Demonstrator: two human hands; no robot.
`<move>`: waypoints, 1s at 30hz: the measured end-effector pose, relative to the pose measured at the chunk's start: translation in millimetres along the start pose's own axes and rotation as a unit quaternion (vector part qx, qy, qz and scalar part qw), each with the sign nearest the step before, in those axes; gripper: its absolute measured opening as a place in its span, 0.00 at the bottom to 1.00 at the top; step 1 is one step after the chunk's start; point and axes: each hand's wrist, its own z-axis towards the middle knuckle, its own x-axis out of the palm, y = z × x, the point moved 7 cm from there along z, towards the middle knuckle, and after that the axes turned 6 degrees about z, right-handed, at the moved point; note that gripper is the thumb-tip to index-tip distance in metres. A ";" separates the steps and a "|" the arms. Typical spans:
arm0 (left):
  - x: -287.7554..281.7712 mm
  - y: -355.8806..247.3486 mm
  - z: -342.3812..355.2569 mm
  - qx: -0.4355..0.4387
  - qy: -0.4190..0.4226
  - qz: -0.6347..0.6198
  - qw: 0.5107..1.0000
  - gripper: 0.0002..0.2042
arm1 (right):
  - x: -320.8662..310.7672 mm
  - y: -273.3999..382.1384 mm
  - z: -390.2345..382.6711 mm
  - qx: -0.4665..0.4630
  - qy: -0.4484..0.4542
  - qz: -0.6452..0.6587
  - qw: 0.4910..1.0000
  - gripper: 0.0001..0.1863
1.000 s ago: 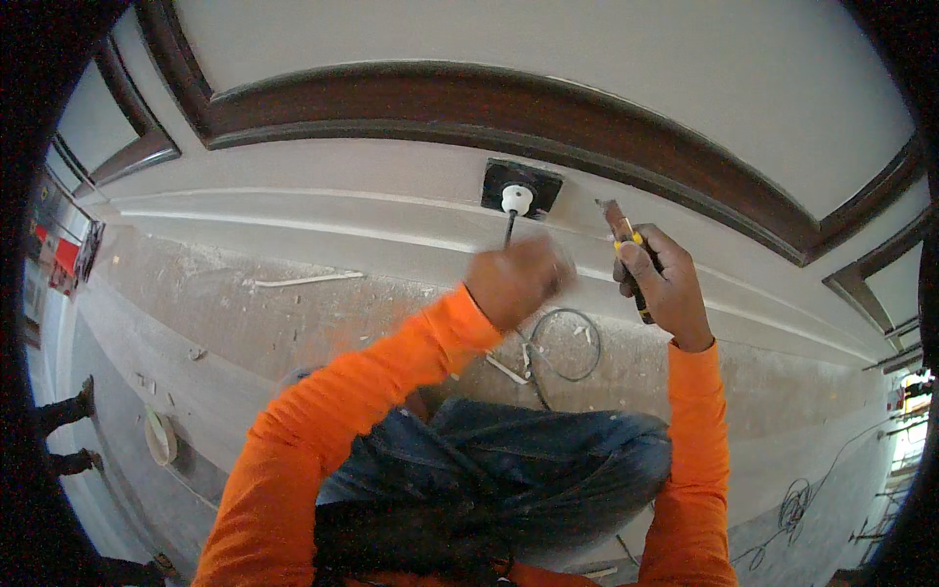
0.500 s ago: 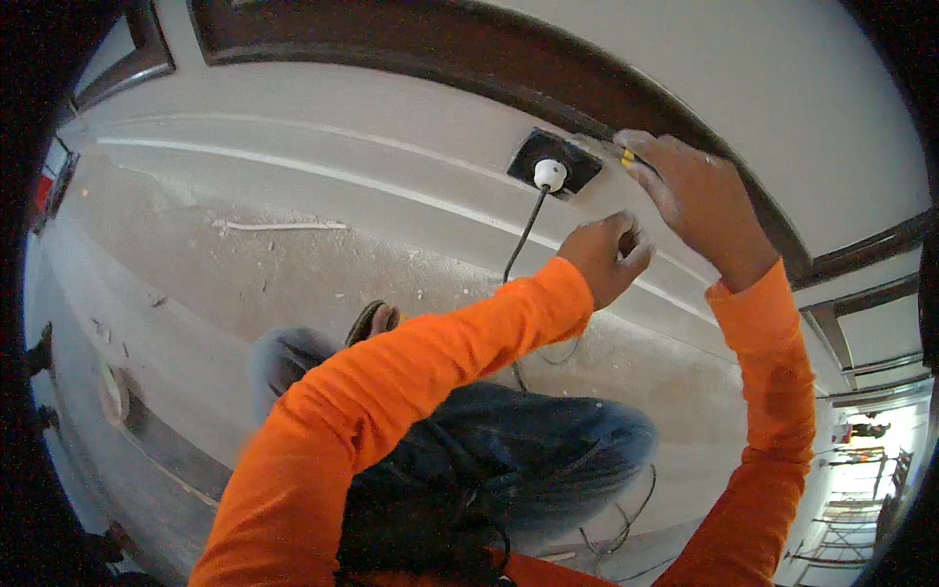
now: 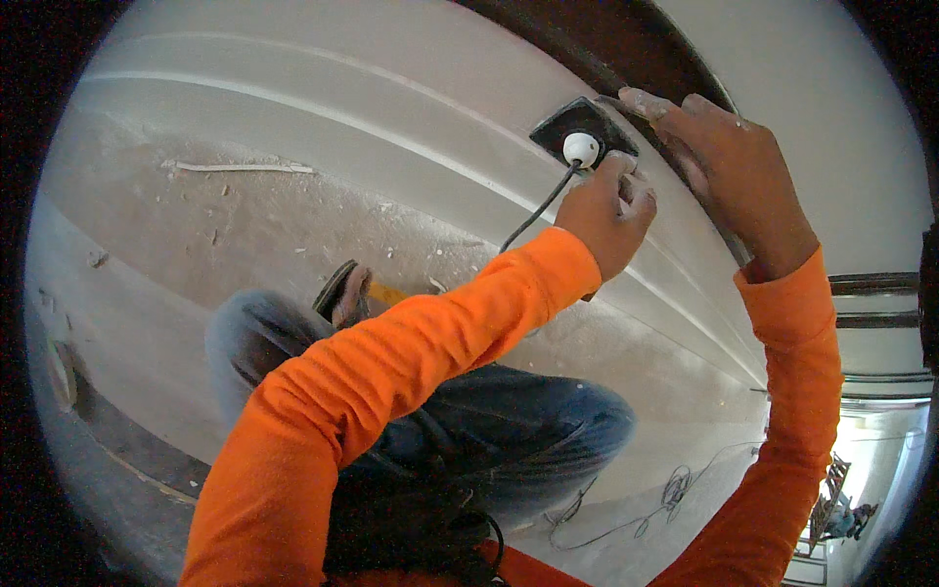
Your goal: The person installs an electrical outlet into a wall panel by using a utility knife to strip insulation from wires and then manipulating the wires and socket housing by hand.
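Note:
A black square socket plate (image 3: 555, 130) sits in the pale wall, with a white round plug (image 3: 581, 149) in it and a dark cord (image 3: 536, 214) hanging down. My left hand (image 3: 608, 210) is closed in a pinch at the plate's lower right corner, beside the plug; whatever lies between its whitened fingertips is hidden. Beyond the plate's upper right side, my right hand (image 3: 736, 174) bends its dusty fingers over a thin tool lying along the dark wood trim. Most of that tool is covered by the hand, and its kind cannot be made out.
Dark wood trim (image 3: 587, 39) runs above the socket, and white stepped moulding (image 3: 323, 103) below it. A white strip (image 3: 245, 167) and crumbs lie on the dusty floor. My bent knees (image 3: 577, 416) are under my arms. Loose cable (image 3: 675, 489) is at lower right.
My left hand has moved up to the plate's corner beside the plug. My right hand stays by the trim, its tool now more hidden. The whole view has shifted.

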 end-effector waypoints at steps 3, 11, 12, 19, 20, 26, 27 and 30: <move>-1.7 -2.2 -0.5 -0.010 0.002 -0.004 1.000 0.16 | -2.6 3.0 7.1 -0.006 0.024 -0.037 0.999 0.24; -5.3 -3.4 1.1 0.000 -0.016 -0.011 1.000 0.23 | -0.1 8.7 0.1 0.020 0.069 -0.111 0.991 0.25; -4.5 -1.1 1.3 -0.002 -0.025 -0.018 1.000 0.23 | 2.0 7.9 -2.0 0.029 0.077 -0.121 0.989 0.25; -0.6 -1.6 -2.3 -0.019 -0.030 -0.014 0.999 0.25 | -8.4 14.7 7.3 0.030 0.053 -0.087 0.994 0.25; -0.8 -1.8 -2.9 -0.019 -0.033 -0.018 0.999 0.26 | -8.0 15.4 9.0 0.012 0.033 -0.092 0.995 0.25; -4.1 -2.9 -3.7 -0.004 -0.046 -0.028 0.999 0.27 | -10.0 13.1 12.7 0.022 0.086 -0.112 0.990 0.24; -3.8 -0.9 -3.8 -0.016 -0.040 -0.029 0.999 0.28 | -9.0 12.7 12.9 0.032 0.105 -0.118 0.987 0.23; -0.5 -0.5 -5.1 -0.033 -0.025 -0.037 0.998 0.28 | -11.5 16.8 19.3 -0.022 0.061 -0.117 0.991 0.21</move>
